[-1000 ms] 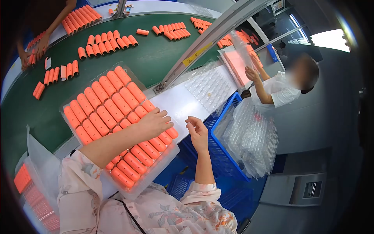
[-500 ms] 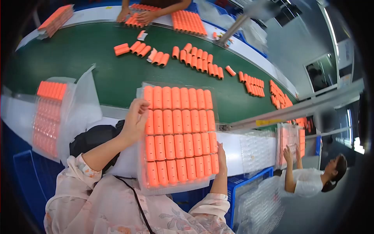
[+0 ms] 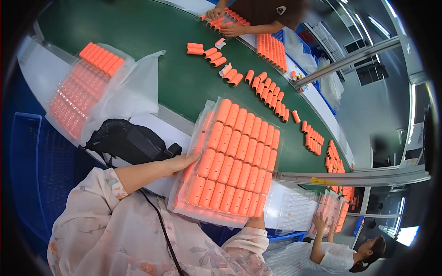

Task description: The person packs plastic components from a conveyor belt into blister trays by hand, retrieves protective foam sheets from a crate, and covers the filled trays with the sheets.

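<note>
A clear plastic tray filled with rows of orange half-round shells is held up in front of my body, tilted. More orange shows through the plastic along its left side, beneath the top layer. My left hand grips the tray's left edge, with its fingers partly hidden under it. At the lower right, my right hand supports the tray from below. Most of that hand is hidden by the tray.
A green conveyor belt carries scattered orange shells. On the left lies a partly filled tray beside a white sheet. A black bag lies near my left arm. Co-workers' hands work across the belt; another person handles trays at right.
My left hand has gone from the tray's upper left corner to gripping its left side. The tray now leans clockwise, exposing its left flank. The whole view has turned.
</note>
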`<state>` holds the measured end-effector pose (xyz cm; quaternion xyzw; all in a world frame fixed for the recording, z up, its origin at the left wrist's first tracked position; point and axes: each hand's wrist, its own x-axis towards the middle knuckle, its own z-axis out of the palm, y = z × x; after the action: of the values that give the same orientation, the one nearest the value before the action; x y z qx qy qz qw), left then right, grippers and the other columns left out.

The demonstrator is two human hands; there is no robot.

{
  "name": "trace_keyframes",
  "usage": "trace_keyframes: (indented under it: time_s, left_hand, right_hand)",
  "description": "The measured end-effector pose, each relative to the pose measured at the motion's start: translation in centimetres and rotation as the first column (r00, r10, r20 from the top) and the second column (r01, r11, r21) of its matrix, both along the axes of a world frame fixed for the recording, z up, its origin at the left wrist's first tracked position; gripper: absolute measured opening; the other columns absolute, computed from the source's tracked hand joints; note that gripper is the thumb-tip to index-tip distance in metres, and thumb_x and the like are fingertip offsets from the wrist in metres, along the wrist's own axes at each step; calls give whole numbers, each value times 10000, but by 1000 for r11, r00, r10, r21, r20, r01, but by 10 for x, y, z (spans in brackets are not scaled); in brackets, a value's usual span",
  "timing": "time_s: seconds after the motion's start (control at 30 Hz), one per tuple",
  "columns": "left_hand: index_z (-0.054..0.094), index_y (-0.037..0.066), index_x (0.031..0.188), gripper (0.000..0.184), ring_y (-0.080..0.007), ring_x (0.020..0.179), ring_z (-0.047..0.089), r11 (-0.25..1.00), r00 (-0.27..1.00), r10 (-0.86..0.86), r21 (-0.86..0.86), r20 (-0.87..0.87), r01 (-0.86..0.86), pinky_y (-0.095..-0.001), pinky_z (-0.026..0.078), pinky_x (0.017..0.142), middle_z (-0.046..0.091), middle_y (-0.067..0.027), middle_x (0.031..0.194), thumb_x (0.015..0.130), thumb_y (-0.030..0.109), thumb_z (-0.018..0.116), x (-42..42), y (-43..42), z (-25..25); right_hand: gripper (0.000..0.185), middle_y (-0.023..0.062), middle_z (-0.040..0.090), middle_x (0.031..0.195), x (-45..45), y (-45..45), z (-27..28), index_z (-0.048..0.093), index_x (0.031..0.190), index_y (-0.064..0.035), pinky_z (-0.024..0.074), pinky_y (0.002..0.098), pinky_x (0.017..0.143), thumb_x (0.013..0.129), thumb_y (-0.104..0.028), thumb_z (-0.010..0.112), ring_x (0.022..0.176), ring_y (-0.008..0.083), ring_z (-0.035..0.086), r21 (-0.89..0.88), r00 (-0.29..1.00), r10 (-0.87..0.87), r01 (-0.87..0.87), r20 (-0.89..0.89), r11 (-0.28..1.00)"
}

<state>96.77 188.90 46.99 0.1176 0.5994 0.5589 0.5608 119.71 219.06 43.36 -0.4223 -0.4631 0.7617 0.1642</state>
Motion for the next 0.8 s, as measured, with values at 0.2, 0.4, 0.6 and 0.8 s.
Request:
trace_keyframes:
  time_s: [0.2,0.4,0.6,0.8]
  left_hand:
    - [332,-47,1359,1057,-395,1253,366,989,988,10,-147,-152,-32,-462,358,1002,325,-306,1341,744,810,396,2,18,-59]
    - [243,-36,1379,1091,-375,1247,334,995,987,99,-20,-124,-102,-496,401,952,242,-272,1354,726,823,402,10,21,-27]
    - [162,-18,1429,1152,-366,1303,256,969,976,213,133,-42,-206,-518,384,970,191,-252,1391,698,829,438,-17,52,47]
    - [129,24,1454,1135,-321,1365,199,916,955,295,295,-29,-274,-515,298,1053,88,-203,1499,707,809,463,-114,11,130]
  right_hand:
    - [570,212,487,1277,1,2,10,297,1390,11,468,450,922,966,-351,413,1114,315,531,37,999,-8,7,32,999]
    - [563,209,489,1276,5,1,34,300,1389,12,469,446,921,964,-340,418,1108,311,535,103,997,-63,59,38,993]
    - [557,206,490,1276,-39,-13,129,303,1387,12,471,443,920,963,-328,424,1103,306,540,224,999,-19,24,-26,974]
    - [551,202,492,1276,-149,-86,237,307,1386,12,472,439,919,961,-316,430,1097,302,544,370,967,205,-137,-149,919]
